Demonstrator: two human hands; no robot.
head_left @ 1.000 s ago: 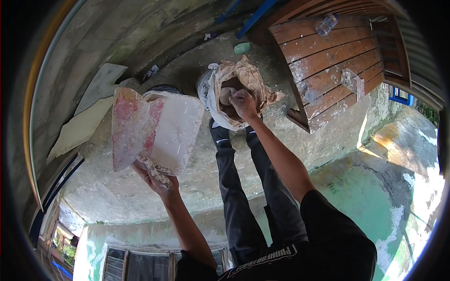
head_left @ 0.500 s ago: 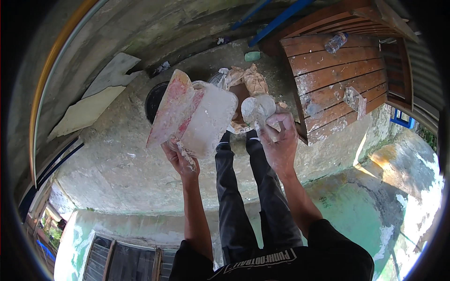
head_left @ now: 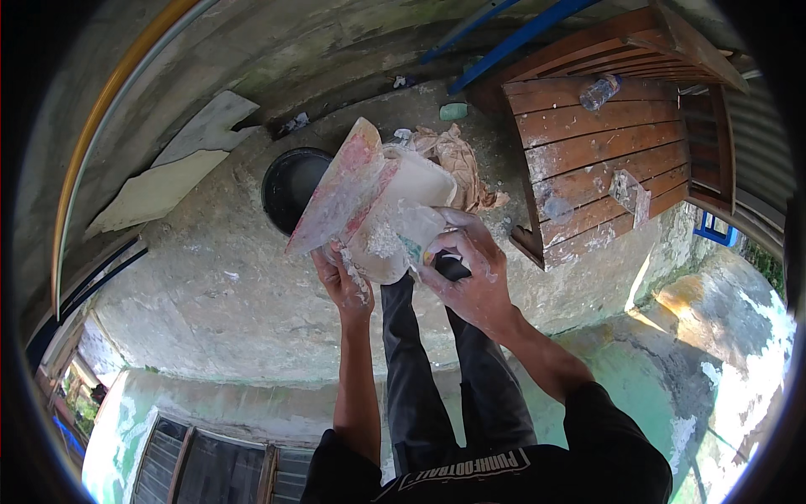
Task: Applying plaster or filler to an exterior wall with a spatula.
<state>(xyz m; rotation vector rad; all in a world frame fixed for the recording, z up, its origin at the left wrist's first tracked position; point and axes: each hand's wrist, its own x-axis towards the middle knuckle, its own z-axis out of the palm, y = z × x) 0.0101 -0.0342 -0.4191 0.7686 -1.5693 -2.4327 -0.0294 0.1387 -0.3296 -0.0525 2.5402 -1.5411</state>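
My left hand (head_left: 342, 281) grips the near left edge of a white, rectangular plastic tub (head_left: 426, 175). A flat, pink-stained putty board (head_left: 340, 189) leans over the tub's left side, its lower end at that same hand; whether the fingers hold it too, I cannot tell. My right hand (head_left: 474, 273), fingers curled, holds a translucent plastic cup (head_left: 417, 225) tipped to the left inside the tub. White powder (head_left: 383, 244) lies at the cup's mouth. Dried white residue coats the fingers of both hands.
A black basin (head_left: 285, 181) stands on the concrete floor beyond the tub. Crumpled brown paper sacking (head_left: 460, 160) lies behind it. At right is a slatted wooden bench (head_left: 604, 139) bearing a plastic bottle (head_left: 599, 92). Broken flat sheets (head_left: 164, 189) lean at the left wall.
My right hand has brought the cup left and down from above the brown sack into the tub, tilting it. The tub and board have shifted slightly right, uncovering more of the black basin.
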